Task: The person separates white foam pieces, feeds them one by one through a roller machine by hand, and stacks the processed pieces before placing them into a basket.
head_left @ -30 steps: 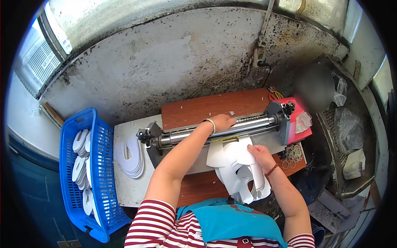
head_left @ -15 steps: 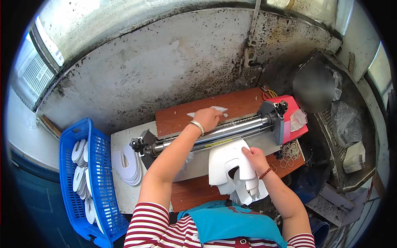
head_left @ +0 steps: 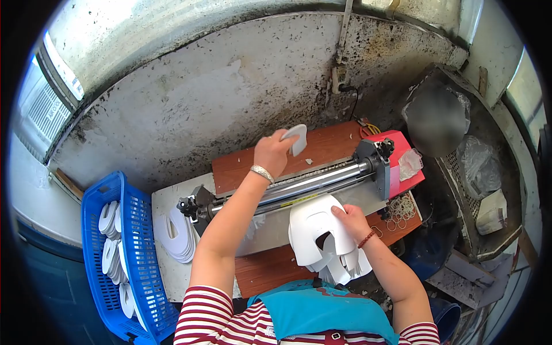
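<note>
My left hand [head_left: 272,154] is raised behind the roller machine's steel roller [head_left: 316,181], its fingers closed on a small white curved piece [head_left: 296,140]. In front of the roller, my right hand [head_left: 352,223] grips a bunch of white U-shaped sheets [head_left: 306,221], thumb on top. Those sheets hang down and fan out over the front of the machine toward my lap. A flat stack of similar white U-shaped pieces [head_left: 176,238] lies on the left of the table.
On the left stands a blue plastic basket [head_left: 150,259] holding white pieces in bundles. The machine's red housing [head_left: 397,144] is at its right end, with rubber bands [head_left: 401,211] below. A brown board [head_left: 244,167] lies behind. Farther right is a grimy bin [head_left: 500,172] with plastic bags.
My left hand has lifted up and slightly left from behind the roller, bringing the white curved piece upright. My right hand keeps its hold on the sheets, nearly in place.
</note>
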The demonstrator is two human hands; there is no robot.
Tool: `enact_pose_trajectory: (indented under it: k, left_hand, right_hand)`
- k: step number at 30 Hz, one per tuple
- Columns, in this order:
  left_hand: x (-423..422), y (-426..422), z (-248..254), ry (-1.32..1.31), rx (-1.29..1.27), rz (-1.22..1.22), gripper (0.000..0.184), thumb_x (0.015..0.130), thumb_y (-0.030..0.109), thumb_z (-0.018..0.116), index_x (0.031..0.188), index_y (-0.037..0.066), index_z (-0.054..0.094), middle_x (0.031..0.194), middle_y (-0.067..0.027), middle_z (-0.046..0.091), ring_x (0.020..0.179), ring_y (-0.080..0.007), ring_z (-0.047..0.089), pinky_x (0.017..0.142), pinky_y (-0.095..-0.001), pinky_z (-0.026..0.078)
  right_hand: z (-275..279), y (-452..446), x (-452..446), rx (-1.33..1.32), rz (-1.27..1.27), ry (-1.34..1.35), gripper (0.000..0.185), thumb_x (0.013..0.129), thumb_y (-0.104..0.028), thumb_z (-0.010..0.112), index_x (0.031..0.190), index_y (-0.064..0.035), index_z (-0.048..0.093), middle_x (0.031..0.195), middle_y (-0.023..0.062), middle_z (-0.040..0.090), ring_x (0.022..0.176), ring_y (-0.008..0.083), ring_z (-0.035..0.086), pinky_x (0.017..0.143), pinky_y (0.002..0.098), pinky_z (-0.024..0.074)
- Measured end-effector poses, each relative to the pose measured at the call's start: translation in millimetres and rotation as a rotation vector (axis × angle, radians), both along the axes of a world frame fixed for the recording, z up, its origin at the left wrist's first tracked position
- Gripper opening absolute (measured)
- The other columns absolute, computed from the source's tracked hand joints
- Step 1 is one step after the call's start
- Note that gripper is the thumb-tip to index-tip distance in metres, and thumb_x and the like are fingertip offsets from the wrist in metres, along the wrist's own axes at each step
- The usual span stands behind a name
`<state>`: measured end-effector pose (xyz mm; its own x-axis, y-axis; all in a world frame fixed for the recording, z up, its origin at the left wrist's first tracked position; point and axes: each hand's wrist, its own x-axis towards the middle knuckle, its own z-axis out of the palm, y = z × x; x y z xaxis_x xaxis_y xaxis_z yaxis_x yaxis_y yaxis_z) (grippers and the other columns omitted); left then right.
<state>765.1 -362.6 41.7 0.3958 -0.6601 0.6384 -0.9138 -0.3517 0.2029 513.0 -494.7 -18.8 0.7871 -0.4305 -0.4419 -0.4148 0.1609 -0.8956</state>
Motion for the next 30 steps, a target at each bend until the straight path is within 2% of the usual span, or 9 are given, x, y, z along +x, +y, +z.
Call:
enact_pose_trajectory:
  k: [3,6,11,14,17,19,22,26,30]
  left_hand:
    - [-7.4,-9.5,-32.9,0.636,0.445,-0.074,0.021,0.079,0.011,0.053,0.092,0.010,0.069,0.100,-0.0144,0.063,0.083,-0.0313,0.061,0.078,-0.0381,0.048]
    - [-4.4,-13.2,-33.6,0.924,0.471,-0.126,0.020,0.077,0.013,0.055,0.092,0.005,0.065,0.095,-0.0144,0.063,0.084,-0.0272,0.061,0.080,-0.0357,0.046]
    - [19.7,-7.6,-21.0,0.905,-0.038,-0.164,0.031,0.074,0.002,0.055,0.104,0.004,0.056,0.091,-0.0087,0.062,0.086,-0.0181,0.058,0.081,-0.0308,0.045]
    - [4.6,-3.5,12.2,0.524,-0.375,-0.153,0.044,0.075,-0.001,0.052,0.117,0.010,0.054,0.096,-0.0129,0.063,0.091,-0.0291,0.060,0.084,-0.0358,0.047]
    - [-12.7,2.0,22.2,0.288,0.008,0.177,0.047,0.077,-0.003,0.050,0.120,0.016,0.056,0.104,-0.0124,0.063,0.092,-0.0331,0.060,0.082,-0.0387,0.048]
    - [-13.2,-0.4,-3.8,0.292,0.260,-0.022,0.035,0.082,0.005,0.046,0.109,0.017,0.064,0.110,-0.0155,0.060,0.097,-0.0331,0.058,0.086,-0.0393,0.047]
    - [-13.4,-11.7,-28.9,0.734,0.649,-0.192,0.032,0.086,0.022,0.044,0.104,0.013,0.068,0.108,-0.0149,0.063,0.090,-0.0303,0.062,0.086,-0.0369,0.046]
    - [-4.8,-17.8,-32.3,0.953,0.686,-0.210,0.034,0.086,0.031,0.047,0.105,0.010,0.067,0.107,-0.0154,0.064,0.097,-0.0288,0.059,0.088,-0.0340,0.043]
    - [-2.9,-18.7,-51.1,0.887,0.579,-0.248,0.035,0.085,0.033,0.049,0.103,0.008,0.067,0.104,-0.0139,0.065,0.096,-0.0289,0.060,0.087,-0.0343,0.043]
  right_hand:
    - [0.6,-1.9,7.7,-0.047,0.039,0.039,0.021,0.086,-0.021,0.062,0.089,0.0002,0.060,0.077,0.0034,0.061,0.063,0.0074,0.056,0.055,0.0234,0.0459]
    - [-0.8,-7.1,-6.4,0.158,0.000,-0.101,0.024,0.085,-0.020,0.064,0.094,0.0023,0.060,0.079,0.0055,0.062,0.066,0.0087,0.057,0.057,0.0239,0.0469]
    - [4.5,-3.1,-26.7,0.167,-0.069,-0.126,0.020,0.083,-0.014,0.065,0.092,0.0036,0.059,0.082,0.0066,0.063,0.068,0.0086,0.058,0.061,0.0227,0.0489]
    - [-3.8,-4.1,-22.9,0.095,-0.102,-0.056,0.021,0.083,-0.015,0.065,0.090,0.0035,0.059,0.079,0.0060,0.063,0.065,0.0086,0.057,0.059,0.0233,0.0486]
    - [-6.0,-2.7,-5.7,0.010,-0.112,-0.035,0.024,0.084,-0.020,0.065,0.086,0.0025,0.060,0.075,0.0046,0.062,0.061,0.0087,0.056,0.056,0.0242,0.0472]
    - [-4.2,-1.8,3.9,-0.081,-0.105,-0.034,0.027,0.085,-0.025,0.065,0.082,0.0012,0.061,0.072,0.0037,0.062,0.059,0.0087,0.054,0.053,0.0252,0.0454]
    - [-10.5,-4.8,8.5,-0.107,-0.107,-0.026,0.029,0.084,-0.028,0.065,0.082,0.0011,0.061,0.071,0.0036,0.062,0.058,0.0089,0.054,0.052,0.0258,0.0447]
    - [10.3,0.2,-4.5,0.083,-0.056,-0.085,0.032,0.085,-0.028,0.065,0.085,0.0032,0.063,0.073,0.0043,0.063,0.059,0.0094,0.056,0.052,0.0255,0.0455]
    - [-1.0,-2.8,-4.0,0.054,-0.048,-0.037,0.030,0.084,-0.025,0.065,0.088,0.0044,0.063,0.075,0.0053,0.064,0.061,0.0103,0.058,0.054,0.0251,0.0469]
